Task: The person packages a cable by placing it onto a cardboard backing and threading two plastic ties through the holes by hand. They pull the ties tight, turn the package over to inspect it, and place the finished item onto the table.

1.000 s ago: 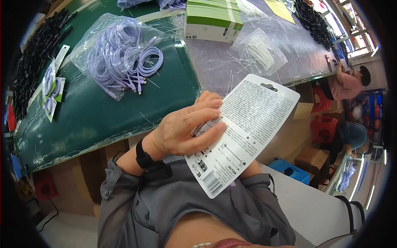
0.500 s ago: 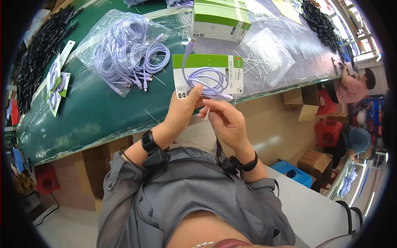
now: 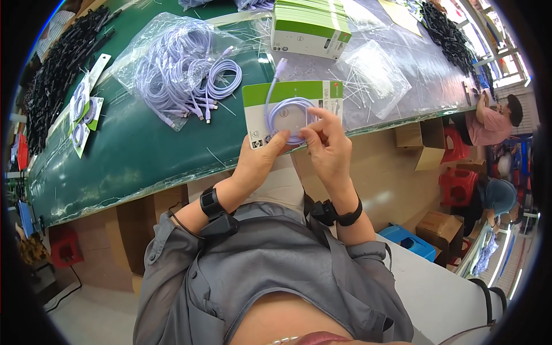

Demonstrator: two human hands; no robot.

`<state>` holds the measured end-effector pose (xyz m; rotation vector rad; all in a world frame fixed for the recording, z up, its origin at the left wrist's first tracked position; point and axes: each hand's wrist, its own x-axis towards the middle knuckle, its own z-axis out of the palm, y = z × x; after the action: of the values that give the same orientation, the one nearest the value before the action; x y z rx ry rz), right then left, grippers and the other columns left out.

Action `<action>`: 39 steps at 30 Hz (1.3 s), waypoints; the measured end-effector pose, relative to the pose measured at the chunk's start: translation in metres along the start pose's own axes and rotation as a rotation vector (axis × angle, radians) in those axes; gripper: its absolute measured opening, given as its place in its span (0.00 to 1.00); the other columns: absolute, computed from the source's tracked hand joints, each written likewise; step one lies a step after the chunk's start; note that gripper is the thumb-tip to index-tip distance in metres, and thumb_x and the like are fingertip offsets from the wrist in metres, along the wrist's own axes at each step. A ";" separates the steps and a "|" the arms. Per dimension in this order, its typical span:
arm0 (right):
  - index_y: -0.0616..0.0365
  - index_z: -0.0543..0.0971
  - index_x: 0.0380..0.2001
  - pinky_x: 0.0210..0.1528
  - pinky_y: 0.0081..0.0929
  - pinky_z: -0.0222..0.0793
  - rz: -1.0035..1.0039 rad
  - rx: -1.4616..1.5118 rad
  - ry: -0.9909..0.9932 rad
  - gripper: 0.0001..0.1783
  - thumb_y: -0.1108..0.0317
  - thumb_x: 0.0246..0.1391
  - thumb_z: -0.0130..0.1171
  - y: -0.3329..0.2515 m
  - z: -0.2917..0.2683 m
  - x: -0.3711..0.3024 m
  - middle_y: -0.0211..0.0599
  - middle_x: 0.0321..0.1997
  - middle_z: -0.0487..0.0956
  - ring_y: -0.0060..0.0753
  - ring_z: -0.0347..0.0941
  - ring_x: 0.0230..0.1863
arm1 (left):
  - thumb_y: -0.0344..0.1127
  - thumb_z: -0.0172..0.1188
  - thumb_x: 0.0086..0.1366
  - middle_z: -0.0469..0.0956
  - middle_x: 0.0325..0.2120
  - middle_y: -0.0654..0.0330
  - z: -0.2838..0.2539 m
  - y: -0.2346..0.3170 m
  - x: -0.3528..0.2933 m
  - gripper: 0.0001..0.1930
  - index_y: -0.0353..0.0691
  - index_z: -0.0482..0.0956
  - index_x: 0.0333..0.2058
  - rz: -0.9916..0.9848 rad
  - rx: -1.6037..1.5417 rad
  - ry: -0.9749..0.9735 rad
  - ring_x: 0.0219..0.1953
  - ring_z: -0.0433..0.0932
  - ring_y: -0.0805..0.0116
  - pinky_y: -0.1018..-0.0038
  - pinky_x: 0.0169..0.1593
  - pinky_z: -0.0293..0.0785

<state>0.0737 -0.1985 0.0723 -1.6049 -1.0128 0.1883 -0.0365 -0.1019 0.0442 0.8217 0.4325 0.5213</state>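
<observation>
Left hand (image 3: 260, 156) clamps card (image 3: 255, 118) and purple coil (image 3: 287, 102) near 6 o'clock, probably so neither slips, right hand (image 3: 330, 144) half-curled at 4 o'clock, can't tell if gripping.

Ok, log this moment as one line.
left hand: holds card | right hand: at coiled cable | nearby: bag of cables, white ties, stack of cards

A grey shirt (image 3: 259, 253), black boxy wristbands (image 3: 221, 226) and pale beads (image 3: 282, 341) are worn.
</observation>
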 end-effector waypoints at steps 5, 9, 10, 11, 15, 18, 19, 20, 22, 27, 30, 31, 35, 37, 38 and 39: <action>0.61 0.77 0.38 0.28 0.16 0.70 0.082 0.156 0.078 0.08 0.79 0.53 0.58 0.002 0.002 -0.005 0.34 0.28 0.78 0.17 0.74 0.27 | 0.30 0.56 0.65 0.75 0.43 0.56 0.004 0.001 -0.001 0.16 0.31 0.70 0.50 -0.030 -0.046 -0.018 0.44 0.77 0.68 0.72 0.49 0.77; 0.61 0.77 0.38 0.28 0.17 0.70 0.066 0.092 0.084 0.09 0.80 0.52 0.58 0.002 0.003 -0.008 0.34 0.28 0.78 0.17 0.75 0.27 | 0.31 0.56 0.65 0.75 0.44 0.56 0.002 -0.001 0.001 0.17 0.32 0.69 0.51 -0.030 -0.066 -0.004 0.45 0.76 0.67 0.72 0.49 0.77; 0.61 0.77 0.38 0.28 0.17 0.70 0.079 0.090 0.082 0.09 0.80 0.52 0.58 0.001 0.004 -0.008 0.34 0.28 0.78 0.17 0.75 0.27 | 0.30 0.55 0.66 0.74 0.45 0.56 0.000 -0.002 0.002 0.17 0.33 0.68 0.52 -0.029 -0.046 0.006 0.46 0.76 0.67 0.71 0.50 0.77; 0.61 0.77 0.38 0.28 0.17 0.70 0.081 0.092 0.081 0.09 0.80 0.52 0.58 0.003 0.004 -0.008 0.34 0.28 0.78 0.17 0.75 0.27 | 0.30 0.54 0.66 0.74 0.46 0.56 -0.002 -0.003 0.003 0.17 0.34 0.67 0.52 -0.029 -0.026 0.016 0.48 0.76 0.66 0.70 0.51 0.76; 0.61 0.76 0.38 0.26 0.21 0.70 0.038 -0.051 0.060 0.10 0.81 0.50 0.59 0.012 0.003 -0.004 0.36 0.28 0.78 0.24 0.76 0.25 | 0.30 0.55 0.66 0.74 0.44 0.58 -0.007 -0.011 0.005 0.17 0.34 0.68 0.52 0.001 0.012 0.085 0.44 0.75 0.70 0.73 0.48 0.75; 0.61 0.76 0.36 0.25 0.25 0.71 -0.206 -0.303 0.001 0.11 0.82 0.47 0.59 0.008 0.005 0.002 0.39 0.28 0.77 0.34 0.76 0.24 | 0.30 0.56 0.65 0.75 0.42 0.61 -0.011 -0.014 0.004 0.16 0.34 0.69 0.51 0.035 0.047 0.128 0.42 0.75 0.73 0.76 0.45 0.74; 0.61 0.76 0.36 0.25 0.25 0.71 -0.202 -0.301 -0.002 0.11 0.82 0.47 0.59 0.008 0.007 0.002 0.39 0.28 0.77 0.34 0.76 0.24 | 0.30 0.56 0.65 0.75 0.42 0.61 -0.013 -0.014 0.003 0.16 0.34 0.69 0.51 0.059 0.073 0.138 0.41 0.74 0.74 0.77 0.44 0.73; 0.61 0.76 0.35 0.25 0.27 0.70 -0.196 -0.295 -0.003 0.11 0.82 0.46 0.59 0.008 0.009 0.003 0.39 0.28 0.76 0.36 0.75 0.25 | 0.30 0.56 0.65 0.74 0.41 0.62 -0.014 -0.014 0.004 0.16 0.35 0.69 0.50 0.083 0.098 0.146 0.40 0.74 0.74 0.78 0.43 0.72; 0.61 0.76 0.34 0.25 0.30 0.70 -0.183 -0.284 -0.004 0.11 0.82 0.44 0.59 0.008 0.011 0.005 0.40 0.27 0.75 0.40 0.74 0.25 | 0.30 0.56 0.65 0.74 0.41 0.62 -0.015 -0.011 0.004 0.16 0.34 0.69 0.50 0.083 0.145 0.148 0.40 0.73 0.74 0.78 0.43 0.71; 0.60 0.76 0.33 0.26 0.30 0.69 -0.287 -0.500 -0.042 0.11 0.80 0.43 0.60 -0.001 0.005 0.009 0.37 0.25 0.74 0.37 0.73 0.25 | 0.30 0.58 0.64 0.74 0.41 0.62 -0.015 -0.010 0.004 0.15 0.34 0.70 0.49 0.190 0.337 0.130 0.41 0.72 0.75 0.79 0.43 0.70; 0.60 0.77 0.33 0.27 0.30 0.69 -0.338 -0.575 -0.052 0.12 0.78 0.41 0.60 -0.003 0.006 0.011 0.35 0.24 0.72 0.36 0.72 0.27 | 0.30 0.58 0.64 0.74 0.41 0.61 -0.015 -0.009 0.005 0.15 0.33 0.70 0.48 0.247 0.394 0.120 0.41 0.72 0.75 0.79 0.43 0.70; 0.60 0.77 0.33 0.27 0.30 0.69 -0.335 -0.577 -0.051 0.12 0.78 0.41 0.60 -0.003 0.005 0.011 0.35 0.24 0.72 0.36 0.72 0.27 | 0.29 0.58 0.64 0.74 0.41 0.61 -0.014 -0.008 0.006 0.15 0.33 0.70 0.48 0.256 0.400 0.118 0.41 0.72 0.76 0.79 0.43 0.70; 0.60 0.77 0.34 0.28 0.30 0.69 -0.329 -0.606 -0.065 0.12 0.78 0.41 0.60 0.001 0.004 0.013 0.35 0.25 0.71 0.36 0.71 0.28 | 0.29 0.59 0.63 0.74 0.40 0.61 -0.014 -0.009 0.007 0.15 0.33 0.70 0.48 0.259 0.419 0.113 0.41 0.72 0.76 0.79 0.43 0.70; 0.60 0.77 0.33 0.28 0.30 0.69 -0.329 -0.605 -0.068 0.12 0.78 0.41 0.60 0.001 0.004 0.013 0.35 0.25 0.71 0.36 0.71 0.28 | 0.29 0.59 0.63 0.74 0.40 0.61 -0.015 -0.009 0.007 0.15 0.32 0.70 0.48 0.258 0.426 0.111 0.41 0.72 0.76 0.79 0.43 0.70; 0.60 0.76 0.33 0.28 0.30 0.69 -0.329 -0.604 -0.070 0.11 0.77 0.41 0.60 0.001 0.004 0.013 0.35 0.25 0.71 0.36 0.71 0.28 | 0.29 0.59 0.63 0.75 0.40 0.61 -0.014 -0.009 0.007 0.15 0.32 0.71 0.47 0.266 0.415 0.112 0.40 0.72 0.76 0.79 0.42 0.70; 0.60 0.76 0.33 0.28 0.30 0.69 -0.329 -0.604 -0.069 0.11 0.77 0.41 0.60 0.001 0.004 0.013 0.35 0.25 0.71 0.36 0.71 0.28 | 0.29 0.59 0.63 0.75 0.39 0.61 -0.014 -0.010 0.007 0.14 0.32 0.71 0.47 0.274 0.404 0.112 0.40 0.72 0.76 0.79 0.42 0.70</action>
<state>0.0797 -0.1869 0.0753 -1.9383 -1.4616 -0.3197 -0.0358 -0.0955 0.0271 1.2550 0.5411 0.7499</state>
